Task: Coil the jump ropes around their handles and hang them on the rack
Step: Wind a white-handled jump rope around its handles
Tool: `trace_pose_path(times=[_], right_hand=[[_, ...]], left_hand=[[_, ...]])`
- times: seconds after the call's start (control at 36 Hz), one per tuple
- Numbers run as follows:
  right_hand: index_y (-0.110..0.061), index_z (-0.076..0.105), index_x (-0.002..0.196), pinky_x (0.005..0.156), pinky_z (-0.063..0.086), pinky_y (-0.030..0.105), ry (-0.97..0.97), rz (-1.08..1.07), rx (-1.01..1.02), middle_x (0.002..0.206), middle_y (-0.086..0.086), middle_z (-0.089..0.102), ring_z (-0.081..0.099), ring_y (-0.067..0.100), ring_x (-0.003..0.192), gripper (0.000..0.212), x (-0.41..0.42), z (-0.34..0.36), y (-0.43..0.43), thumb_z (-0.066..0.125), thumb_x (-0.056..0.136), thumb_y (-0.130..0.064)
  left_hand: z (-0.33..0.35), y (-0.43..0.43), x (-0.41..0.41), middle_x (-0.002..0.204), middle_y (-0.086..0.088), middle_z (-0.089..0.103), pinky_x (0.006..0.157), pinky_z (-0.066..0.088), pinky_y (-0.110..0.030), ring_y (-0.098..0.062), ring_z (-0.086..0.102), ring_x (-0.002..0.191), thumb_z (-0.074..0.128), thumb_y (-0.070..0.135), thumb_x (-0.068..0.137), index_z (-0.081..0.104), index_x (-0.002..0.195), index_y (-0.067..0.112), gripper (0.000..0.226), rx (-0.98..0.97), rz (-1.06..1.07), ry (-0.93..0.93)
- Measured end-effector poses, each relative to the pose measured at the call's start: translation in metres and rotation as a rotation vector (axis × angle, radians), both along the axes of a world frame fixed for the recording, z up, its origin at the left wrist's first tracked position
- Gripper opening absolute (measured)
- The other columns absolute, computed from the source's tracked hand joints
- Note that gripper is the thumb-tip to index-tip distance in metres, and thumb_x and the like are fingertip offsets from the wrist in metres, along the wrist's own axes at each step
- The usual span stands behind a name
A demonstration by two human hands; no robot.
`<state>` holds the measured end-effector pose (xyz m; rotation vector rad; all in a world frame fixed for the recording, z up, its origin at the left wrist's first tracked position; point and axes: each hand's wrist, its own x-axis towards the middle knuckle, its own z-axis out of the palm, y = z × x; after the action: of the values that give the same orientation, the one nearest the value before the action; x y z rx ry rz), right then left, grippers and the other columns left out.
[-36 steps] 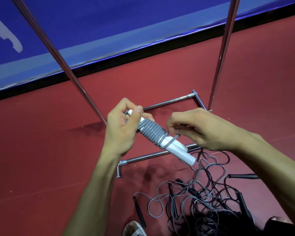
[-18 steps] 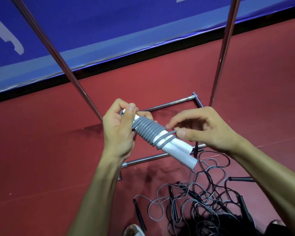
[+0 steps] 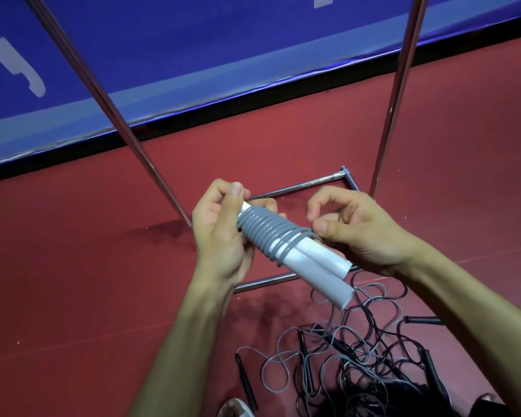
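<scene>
While gripped at their far ends by the left hand [image 3: 220,236], two white handles [image 3: 310,266] held side by side, pointing down and toward the camera. Left thumb pressed on top, fingers curled beneath: closed firmly around the pair. Grey rope [image 3: 266,233] wound in tight adjacent turns over the handles just right of the left hand; last two turns looser, crossing diagonally. Right hand [image 3: 355,233] just beside the coil's near end, thumb and forefinger pinched together at the rope's last turn; cannot tell how much rope sits between them. Below and right of both hands, tangled pile of loose ropes [image 3: 358,365] with black handles on red floor [image 3: 88,281]. Behind the hands, chrome rack [image 3: 298,185]: base bars on floor, two uprights rising out of view. Beyond, blue barrier [image 3: 193,49].
</scene>
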<state>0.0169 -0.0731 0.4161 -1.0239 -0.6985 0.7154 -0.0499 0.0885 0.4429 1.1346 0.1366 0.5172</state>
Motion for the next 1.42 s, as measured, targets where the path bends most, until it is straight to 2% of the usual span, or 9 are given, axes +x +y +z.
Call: trace_pose_path(times=[0.11,0.25,0.36,0.61,0.81,0.89,0.94,1.14,1.42], right_hand=[[-0.025,0.069,0.078,0.050,0.029,0.018,0.001,-0.069,0.029,0.059,0.014,0.041,0.032,0.024,0.040,0.005,0.000,0.000,0.003,0.072,0.073,-0.024],[-0.028,0.066,0.082,0.057,0.036,0.052,-0.134,-0.189,0.070,0.075,0.021,0.052,0.041,0.037,0.066,0.019,-0.002,0.000,0.009,0.072,0.082,-0.009],[-0.025,0.064,0.077,0.049,0.039,0.025,-0.132,-0.229,0.031,0.058,0.026,0.047,0.041,0.024,0.050,0.032,-0.005,-0.005,0.014,0.056,0.082,0.006],[-0.014,0.047,0.090,0.045,0.014,0.019,0.451,-0.348,0.068,0.051,-0.003,0.019,0.016,0.006,0.045,0.017,-0.018,-0.010,0.042,0.040,0.100,-0.003],[-0.015,0.047,0.090,0.034,0.019,0.014,0.599,-0.399,-0.033,0.048,-0.007,0.024,0.020,0.004,0.040,0.017,-0.031,-0.014,0.052,0.045,0.100,-0.001],[-0.009,0.047,0.082,0.034,0.029,0.016,0.666,-0.379,-0.064,0.050,-0.002,0.044,0.027,0.005,0.039,0.022,-0.036,-0.012,0.057,0.042,0.103,-0.006],[-0.006,0.051,0.084,0.035,0.032,0.017,0.635,-0.405,-0.130,0.053,-0.001,0.053,0.031,0.005,0.038,0.023,-0.042,-0.012,0.059,0.038,0.103,-0.001],[-0.014,0.049,0.076,0.036,0.019,0.016,0.446,-0.486,-0.196,0.050,-0.005,0.035,0.021,0.006,0.039,0.025,-0.043,-0.005,0.057,0.047,0.101,-0.014],[-0.013,0.053,0.070,0.043,0.027,0.023,0.133,-0.639,-0.290,0.048,-0.006,0.029,0.024,0.012,0.040,0.028,-0.043,-0.023,0.057,0.057,0.097,-0.009]], left_hand=[[0.001,-0.002,0.002,0.059,-0.013,0.045,0.050,0.053,-0.030,-0.019,0.059,0.051,0.050,0.014,0.097,0.042,0.077,0.006,0.023,-0.066,0.077,0.041],[0.003,-0.008,0.007,0.047,0.000,0.054,0.049,0.052,-0.025,-0.015,0.061,0.048,0.041,0.013,0.102,0.041,0.076,0.009,0.026,-0.169,0.145,0.096],[-0.002,-0.007,0.013,0.058,-0.007,0.056,0.060,0.053,-0.028,-0.017,0.062,0.055,0.046,0.015,0.101,0.046,0.075,0.010,0.027,-0.287,0.221,0.162],[-0.004,-0.013,0.035,0.058,-0.002,0.040,0.038,0.041,-0.015,-0.004,0.042,0.034,0.048,0.008,0.101,0.046,0.074,0.010,0.027,-0.418,0.468,0.302],[-0.020,-0.006,0.041,0.060,0.003,0.044,0.050,0.037,-0.019,-0.004,0.040,0.047,0.050,0.015,0.100,0.047,0.074,0.011,0.026,-0.096,0.664,0.280],[-0.020,0.002,0.042,0.058,0.004,0.045,0.053,0.038,-0.022,-0.005,0.041,0.048,0.051,0.015,0.099,0.047,0.073,0.012,0.026,0.017,0.741,0.247],[-0.021,0.011,0.043,0.059,0.003,0.046,0.058,0.039,-0.028,-0.011,0.043,0.054,0.052,0.017,0.098,0.046,0.071,0.015,0.028,0.054,0.794,0.233],[-0.023,0.017,0.038,0.059,0.008,0.046,0.055,0.037,-0.022,0.000,0.040,0.048,0.052,0.016,0.098,0.042,0.069,0.020,0.031,0.274,0.844,0.205],[-0.021,0.019,0.040,0.060,0.006,0.047,0.054,0.037,-0.017,0.001,0.042,0.047,0.051,0.014,0.099,0.046,0.069,0.016,0.030,0.194,0.827,0.207]])
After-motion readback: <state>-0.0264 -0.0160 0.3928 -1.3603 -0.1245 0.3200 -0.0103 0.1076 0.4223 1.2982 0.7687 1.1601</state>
